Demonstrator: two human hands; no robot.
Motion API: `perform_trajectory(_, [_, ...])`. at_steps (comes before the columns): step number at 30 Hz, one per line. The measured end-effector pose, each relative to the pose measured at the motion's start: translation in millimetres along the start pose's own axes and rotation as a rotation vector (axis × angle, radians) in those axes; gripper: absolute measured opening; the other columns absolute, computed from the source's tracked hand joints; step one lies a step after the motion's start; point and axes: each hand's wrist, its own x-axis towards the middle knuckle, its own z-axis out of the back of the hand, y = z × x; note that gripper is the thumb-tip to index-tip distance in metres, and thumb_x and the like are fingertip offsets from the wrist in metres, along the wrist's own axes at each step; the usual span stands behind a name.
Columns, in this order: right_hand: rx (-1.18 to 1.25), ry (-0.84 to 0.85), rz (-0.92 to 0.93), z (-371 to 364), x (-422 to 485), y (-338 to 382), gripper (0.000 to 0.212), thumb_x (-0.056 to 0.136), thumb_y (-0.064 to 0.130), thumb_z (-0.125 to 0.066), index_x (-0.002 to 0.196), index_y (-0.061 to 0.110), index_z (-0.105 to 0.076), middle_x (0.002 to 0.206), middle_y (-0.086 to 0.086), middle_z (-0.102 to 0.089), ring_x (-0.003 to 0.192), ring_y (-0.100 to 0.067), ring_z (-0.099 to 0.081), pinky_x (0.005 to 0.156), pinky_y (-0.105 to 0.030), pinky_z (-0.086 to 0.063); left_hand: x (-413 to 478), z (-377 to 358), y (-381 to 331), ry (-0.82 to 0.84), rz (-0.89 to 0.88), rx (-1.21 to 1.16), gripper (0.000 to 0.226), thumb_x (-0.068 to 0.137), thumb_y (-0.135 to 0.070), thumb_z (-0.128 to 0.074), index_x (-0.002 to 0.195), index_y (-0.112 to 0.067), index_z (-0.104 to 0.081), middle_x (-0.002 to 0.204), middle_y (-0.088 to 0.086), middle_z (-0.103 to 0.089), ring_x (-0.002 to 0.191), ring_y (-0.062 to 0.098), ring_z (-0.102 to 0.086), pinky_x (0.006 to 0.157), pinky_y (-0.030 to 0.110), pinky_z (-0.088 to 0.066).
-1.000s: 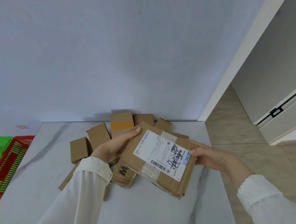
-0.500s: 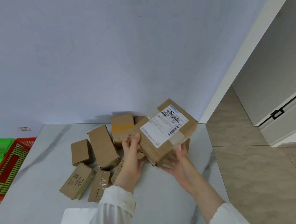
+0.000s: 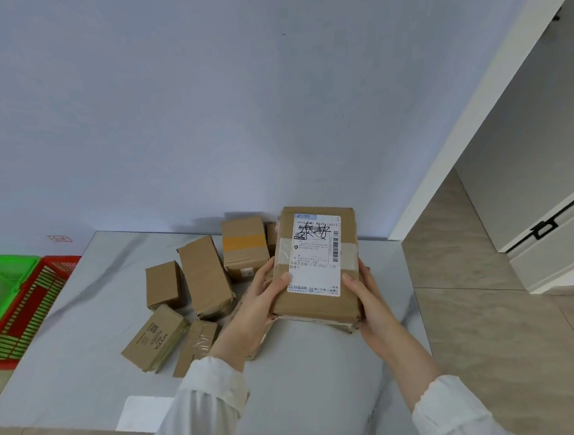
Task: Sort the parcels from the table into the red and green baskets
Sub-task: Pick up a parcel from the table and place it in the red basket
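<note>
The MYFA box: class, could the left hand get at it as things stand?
Probably not yet: the left hand grips the labelled parcel. Once freed, likely yes; the MYFA box lies uncovered just left of that arm.

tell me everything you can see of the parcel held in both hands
The parcel is a flat brown cardboard box, broad face turned to the camera. A white shipping label with barcodes and black scrawl covers much of that face, and a clear tape band crosses it. The left hand grips its left edge and the right hand its right edge, thumbs on top, holding it over the table.
</note>
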Motion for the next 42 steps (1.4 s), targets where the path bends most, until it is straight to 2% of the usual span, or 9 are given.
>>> perform_trajectory(3, [-0.004,-0.005,0.033,-8,-8,-12,0.075,0.071,0.049,-0.059,0.140,0.043,-0.030,0.136,0.016,-0.050,0.123,-0.007,-0.050,0.102,-0.033,-0.042,-9,0,16,-0.095,-0.043,-0.061,0.058,0.088,-0.032,-0.055,0.141,-0.033,-0.032,0.123,-0.001,-0.059,0.101,0.012,-0.061,0.079,0.027,-0.051])
perform_trajectory(6, [-0.046,0.023,0.051,-23,-13,-32,0.075,0.071,0.051,-0.058,0.141,0.042,-0.030,0.143,0.015,-0.043,0.130,-0.007,-0.042,0.112,-0.037,-0.032,-19,10,34,-0.215,-0.048,-0.087,0.065,0.086,-0.043,-0.055,0.144,-0.037,-0.027,0.134,-0.001,-0.051,0.115,0.016,-0.053,0.096,0.034,-0.045])
perform_trajectory(10, [-0.081,0.108,-0.019,-55,-15,-56,0.062,0.085,0.043,-0.053,0.142,0.040,-0.028,0.144,0.011,-0.042,0.131,-0.009,-0.041,0.111,-0.034,-0.032,-48,40,49,-0.343,-0.064,-0.158,0.062,0.087,-0.048,-0.054,0.143,-0.040,-0.029,0.137,-0.009,-0.048,0.122,0.014,-0.048,0.106,0.036,-0.038])
perform_trajectory(16, [-0.185,0.275,-0.072,-143,-34,-85,0.053,0.092,0.039,-0.049,0.141,0.042,-0.030,0.139,0.011,-0.048,0.126,-0.010,-0.045,0.105,-0.033,-0.036,-120,114,50,-0.458,-0.128,-0.206,0.080,0.072,-0.067,-0.059,0.142,-0.042,-0.029,0.143,-0.014,-0.043,0.129,0.012,-0.044,0.113,0.042,-0.031])
perform_trajectory(20, [-0.241,0.383,-0.086,-220,-58,-114,0.050,0.091,0.037,-0.049,0.139,0.042,-0.034,0.138,0.007,-0.050,0.124,-0.014,-0.048,0.107,-0.037,-0.036,-177,176,48,-0.613,-0.176,-0.263,0.064,0.090,-0.052,-0.043,0.147,-0.037,-0.017,0.142,-0.019,-0.031,0.131,0.010,-0.038,0.114,0.037,-0.029])
perform_trajectory(29, [-0.383,0.637,-0.147,-423,-130,-211,0.062,0.086,0.048,-0.054,0.143,0.038,-0.031,0.142,0.010,-0.046,0.130,-0.013,-0.042,0.113,-0.043,-0.029,-316,355,75,-0.846,-0.258,-0.401,0.069,0.086,-0.057,-0.049,0.147,-0.037,-0.021,0.147,-0.016,-0.031,0.134,0.011,-0.035,0.115,0.040,-0.027])
perform_trajectory(34, [-0.452,0.735,-0.159,-511,-153,-252,0.075,0.073,0.058,-0.057,0.141,0.036,-0.034,0.140,0.008,-0.049,0.127,-0.014,-0.046,0.110,-0.045,-0.034,-364,434,83,-0.960,-0.283,-0.452,0.065,0.087,-0.056,-0.049,0.144,-0.036,-0.026,0.144,-0.010,-0.040,0.129,0.012,-0.043,0.113,0.041,-0.031])
perform_trajectory(38, [-0.451,0.718,-0.172,-567,-148,-276,0.053,0.091,0.044,-0.049,0.141,0.032,-0.035,0.136,0.004,-0.052,0.123,-0.016,-0.051,0.107,-0.044,-0.039,-370,492,78,-1.009,-0.285,-0.483,0.063,0.088,-0.054,-0.047,0.145,-0.035,-0.026,0.144,-0.009,-0.040,0.128,0.013,-0.043,0.112,0.041,-0.031])
perform_trajectory(42, [-0.451,0.725,-0.152,-625,-125,-289,0.049,0.093,0.042,-0.047,0.140,0.033,-0.036,0.136,0.004,-0.053,0.122,-0.015,-0.051,0.107,-0.043,-0.039,-358,551,58,-1.015,-0.301,-0.494,0.059,0.091,-0.049,-0.046,0.143,-0.031,-0.028,0.142,-0.008,-0.042,0.126,0.013,-0.045,0.110,0.040,-0.033])
